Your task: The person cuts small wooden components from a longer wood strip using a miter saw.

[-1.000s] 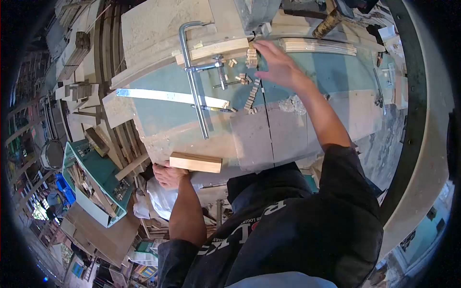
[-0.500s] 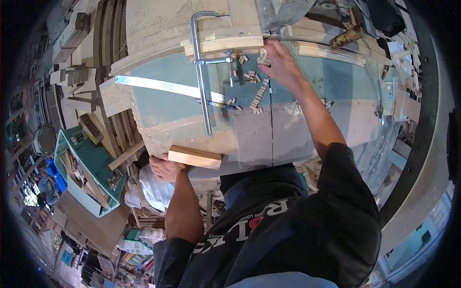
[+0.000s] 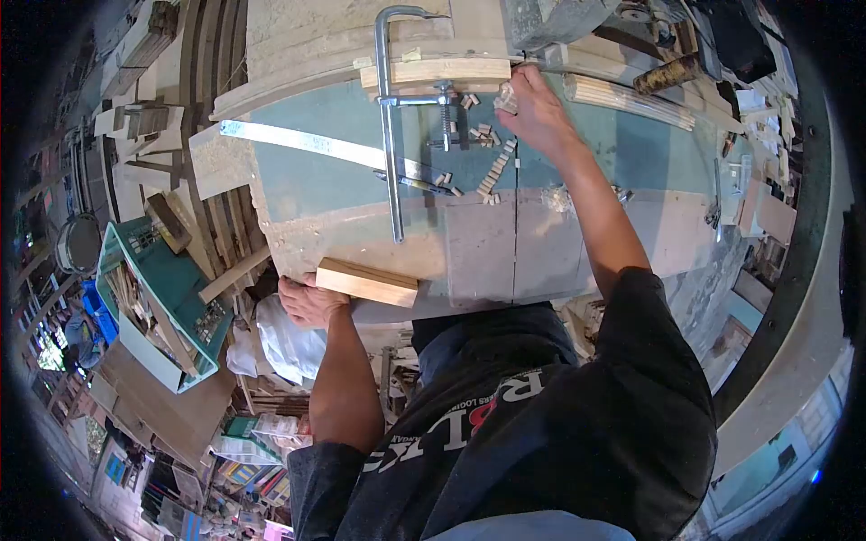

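At the front left edge of the bench, my left hand [image 3: 311, 302] lies with its fingers stretched out, against the left end of a pair of stacked wooden blocks [image 3: 368, 283]. My right hand [image 3: 541, 115] is at the far side of the bench, its fingers closed on a small crumpled clear plastic bag [image 3: 507, 99]. Just left of it a steel bar clamp [image 3: 389, 135] sits across a pale wooden strip [image 3: 451, 72]. Short wooden dowels [image 3: 499, 168] lie loose and in a row below the right hand.
A metal ruler [image 3: 316, 142] and a pen [image 3: 419, 185] lie under the clamp's bar. More crumpled plastic [image 3: 557, 198] is beside my right forearm. Thin wooden sticks [image 3: 631, 104] lie at the back right. A green crate [image 3: 171, 298] of wood offcuts stands left of the bench.
The view has shifted slightly, so the clamp and dowels appear a little further right. Both hands stay at nearly the same places on the bench.
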`<state>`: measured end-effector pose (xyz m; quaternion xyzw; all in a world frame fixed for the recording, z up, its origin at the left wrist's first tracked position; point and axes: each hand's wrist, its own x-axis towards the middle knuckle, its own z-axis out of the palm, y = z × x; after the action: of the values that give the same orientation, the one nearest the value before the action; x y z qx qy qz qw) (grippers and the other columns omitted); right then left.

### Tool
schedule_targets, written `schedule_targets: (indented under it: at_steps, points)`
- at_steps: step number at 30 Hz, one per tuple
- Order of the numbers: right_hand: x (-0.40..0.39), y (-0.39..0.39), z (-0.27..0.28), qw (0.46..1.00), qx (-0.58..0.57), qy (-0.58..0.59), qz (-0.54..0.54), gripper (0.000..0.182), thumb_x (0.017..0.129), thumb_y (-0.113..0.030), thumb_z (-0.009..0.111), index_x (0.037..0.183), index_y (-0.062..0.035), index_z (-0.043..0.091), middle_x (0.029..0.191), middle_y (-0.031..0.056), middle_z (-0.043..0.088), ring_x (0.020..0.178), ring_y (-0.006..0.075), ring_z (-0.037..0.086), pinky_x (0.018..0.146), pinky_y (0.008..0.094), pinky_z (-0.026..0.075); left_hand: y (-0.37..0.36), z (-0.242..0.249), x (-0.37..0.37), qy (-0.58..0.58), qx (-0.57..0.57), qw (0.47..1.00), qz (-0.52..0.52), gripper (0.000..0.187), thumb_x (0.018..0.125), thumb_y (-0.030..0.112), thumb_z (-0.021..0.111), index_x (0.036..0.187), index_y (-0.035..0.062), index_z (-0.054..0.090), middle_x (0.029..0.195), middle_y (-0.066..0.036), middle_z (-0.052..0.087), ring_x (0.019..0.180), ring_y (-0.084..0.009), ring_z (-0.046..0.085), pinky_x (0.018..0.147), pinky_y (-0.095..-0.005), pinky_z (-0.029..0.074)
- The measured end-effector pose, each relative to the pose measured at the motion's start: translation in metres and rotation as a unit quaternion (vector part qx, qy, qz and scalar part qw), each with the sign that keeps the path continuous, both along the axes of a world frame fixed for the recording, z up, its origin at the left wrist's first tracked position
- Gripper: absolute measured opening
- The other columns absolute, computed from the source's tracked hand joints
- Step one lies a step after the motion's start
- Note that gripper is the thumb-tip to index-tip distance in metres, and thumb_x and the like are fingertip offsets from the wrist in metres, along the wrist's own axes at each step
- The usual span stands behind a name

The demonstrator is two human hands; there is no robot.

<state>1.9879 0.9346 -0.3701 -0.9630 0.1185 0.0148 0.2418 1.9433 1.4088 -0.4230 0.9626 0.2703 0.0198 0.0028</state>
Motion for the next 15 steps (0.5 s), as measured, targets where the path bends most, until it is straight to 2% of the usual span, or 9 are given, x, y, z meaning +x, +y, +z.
schedule_targets:
  at_steps: [5, 11, 13, 15]
  points:
    - [0.003, -0.001, 0.001, 1.000, -0.011, 0.028, 0.007, 0.057, 0.081, -0.021, 0.076, 0.128, -0.0004, 0.052, 0.129, 0.0180, 0.050, 0.119, 0.0414, 0.057, 0.102, 0.0452, 0.049, 0.005, -0.005, -0.002, 0.006, -0.001, 1.000, -0.005, 0.062, 0.094, 0.053, 0.035, 0.144, 0.0165, 0.046, 0.147, -0.006, 0.049, 0.140, -0.0259, 0.041, 0.111, -0.0491, 0.028]
    - [0.001, 0.005, -0.008, 0.996, -0.029, 0.076, -0.029, 0.065, 0.080, -0.024, 0.076, 0.135, 0.0004, 0.049, 0.144, 0.0252, 0.048, 0.132, 0.0419, 0.050, 0.108, 0.0454, 0.045, -0.002, 0.004, 0.000, -0.003, -0.014, 1.000, -0.002, 0.061, 0.094, 0.051, 0.037, 0.143, 0.0161, 0.045, 0.146, -0.006, 0.050, 0.140, -0.0250, 0.040, 0.112, -0.0489, 0.027]
    - [0.001, 0.012, -0.006, 0.994, -0.087, 0.045, -0.056, 0.052, 0.079, -0.021, 0.074, 0.124, -0.0033, 0.057, 0.130, 0.0238, 0.058, 0.122, 0.0406, 0.056, 0.103, 0.0444, 0.048, -0.005, 0.009, 0.001, 0.008, -0.022, 1.000, 0.003, 0.063, 0.092, 0.050, 0.038, 0.142, 0.0127, 0.045, 0.145, -0.006, 0.050, 0.139, -0.0239, 0.040, 0.114, -0.0487, 0.026]
    - [0.004, 0.013, -0.007, 0.993, -0.091, 0.041, -0.068, 0.052, 0.078, -0.021, 0.074, 0.123, -0.0032, 0.057, 0.127, 0.0255, 0.060, 0.119, 0.0412, 0.059, 0.100, 0.0450, 0.049, -0.006, 0.008, 0.001, 0.009, -0.019, 1.000, 0.005, 0.063, 0.092, 0.050, 0.038, 0.142, 0.0129, 0.045, 0.145, -0.006, 0.050, 0.139, -0.0239, 0.040, 0.114, -0.0487, 0.026]
